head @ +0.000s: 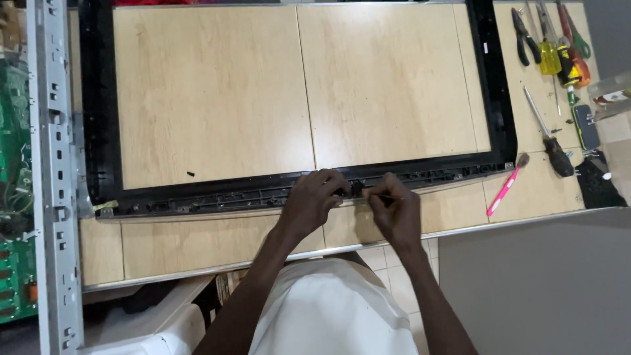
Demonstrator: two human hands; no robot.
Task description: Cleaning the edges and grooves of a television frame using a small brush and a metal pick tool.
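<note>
A large black rectangular frame lies flat on a light wooden table. Both my hands work at the middle of its near rail. My left hand presses its fingertips onto the rail. My right hand sits just to the right of it and pinches a thin dark tool whose tip points left toward the rail. The exact spot under my fingers is hidden.
A grey metal bracket strip and green circuit boards lie at the left. At the right are a pink brush, a black-handled screwdriver, pliers and other screwdrivers. A grey surface adjoins the table's near right.
</note>
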